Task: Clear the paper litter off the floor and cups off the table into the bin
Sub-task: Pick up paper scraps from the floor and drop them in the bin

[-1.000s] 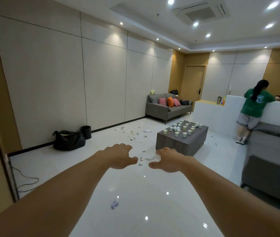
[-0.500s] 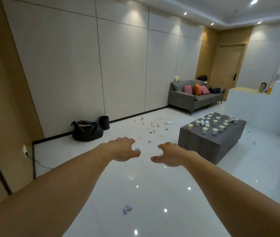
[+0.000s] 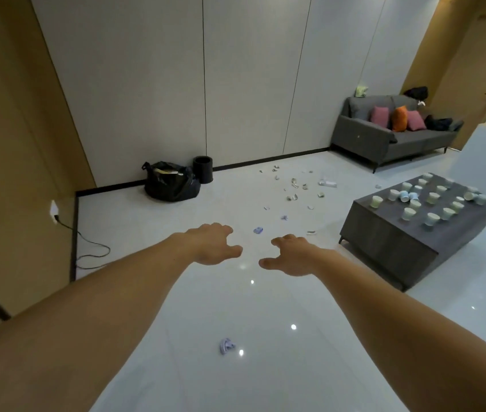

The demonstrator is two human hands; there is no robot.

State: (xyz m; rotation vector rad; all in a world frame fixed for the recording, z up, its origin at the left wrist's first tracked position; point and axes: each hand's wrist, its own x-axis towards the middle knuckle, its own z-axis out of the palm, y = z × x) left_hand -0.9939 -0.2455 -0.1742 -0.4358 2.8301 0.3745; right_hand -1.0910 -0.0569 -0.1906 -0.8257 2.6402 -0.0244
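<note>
Out in front of the head camera, both bare arms stretch forward over a glossy white floor [image 3: 265, 307]. The left hand [image 3: 212, 243] and the right hand [image 3: 290, 257] hover palm down, near each other but apart, fingers loosely curled and thumbs pointing inward, and neither grips anything. Below and between the forearms lies 1 crumpled bluish paper scrap [image 3: 226, 346]. Just beyond the fingertips lies a smaller blue scrap [image 3: 258, 230], and farther off a scatter of paper litter [image 3: 293, 184] spreads across the floor toward the wall. At the foot of that wall stands a small black bin [image 3: 203, 169], upright, just beside a bulging black bag [image 3: 172, 182] on its left. To the right sits a low grey table [image 3: 390, 242] with many pale paper cups [image 3: 376, 201] on its top, most upright; a few more scraps lie on the floor past its far end. Against the far wall stands a grey sofa [image 3: 363, 135] with 2 pink cushions and 1 orange cushion [image 3: 399, 118]. On the left, a dark cable [image 3: 87, 248] runs from a wall socket [image 3: 54, 208] and loops across the floor.
</note>
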